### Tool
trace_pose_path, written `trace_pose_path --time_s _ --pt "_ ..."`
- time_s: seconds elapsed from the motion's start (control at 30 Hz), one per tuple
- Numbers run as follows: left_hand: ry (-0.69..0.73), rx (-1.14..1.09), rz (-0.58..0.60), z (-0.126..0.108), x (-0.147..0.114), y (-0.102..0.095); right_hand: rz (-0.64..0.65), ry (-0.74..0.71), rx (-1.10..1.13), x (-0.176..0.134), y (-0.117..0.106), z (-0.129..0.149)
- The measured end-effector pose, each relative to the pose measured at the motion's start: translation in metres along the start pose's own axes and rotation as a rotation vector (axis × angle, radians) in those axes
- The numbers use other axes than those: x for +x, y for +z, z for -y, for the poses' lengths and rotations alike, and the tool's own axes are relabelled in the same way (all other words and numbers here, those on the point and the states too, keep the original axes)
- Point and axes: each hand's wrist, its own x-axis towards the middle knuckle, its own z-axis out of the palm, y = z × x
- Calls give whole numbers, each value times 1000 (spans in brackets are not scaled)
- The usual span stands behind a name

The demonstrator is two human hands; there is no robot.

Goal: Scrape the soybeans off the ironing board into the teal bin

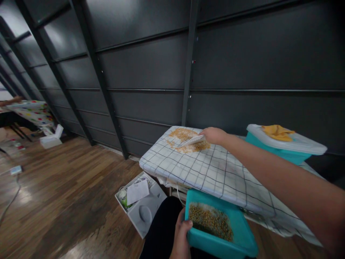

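My left hand grips the left rim of a teal plastic bin, which is tilted at the table's front edge. Inside it lie small yellow beans, like soybeans, mixed with finer white grains. My right hand reaches across the table and is closed on a thin white flat piece, like a card, whose exact kind I cannot make out. The card rests low over a spread of yellow beans and white grains at the table's far left corner.
The table has a white checked cloth. At its right end stands a teal box with a white lid, a yellow cloth on top. An open white carton sits on the floor at left. A dark panelled wall rises behind.
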Motion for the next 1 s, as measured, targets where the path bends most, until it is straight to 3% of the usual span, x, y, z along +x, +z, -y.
trace_pose_path --time_s 0.33,0.47,0.6,0.83,1.0 --pt "-24 119 81 -13 -26 7 -33 37 -17 -29 -11 -7" --pt "-6 151 92 -12 -23 5 -73 58 -12 -36 -16 -2" --pt "43 173 70 -13 -12 6 -212 162 35 -49 -15 3" --pt "60 112 184 -8 13 15 -643 409 282 -84 31 -24" --pt "41 114 129 2 24 21 -703 493 343 -91 57 -51"
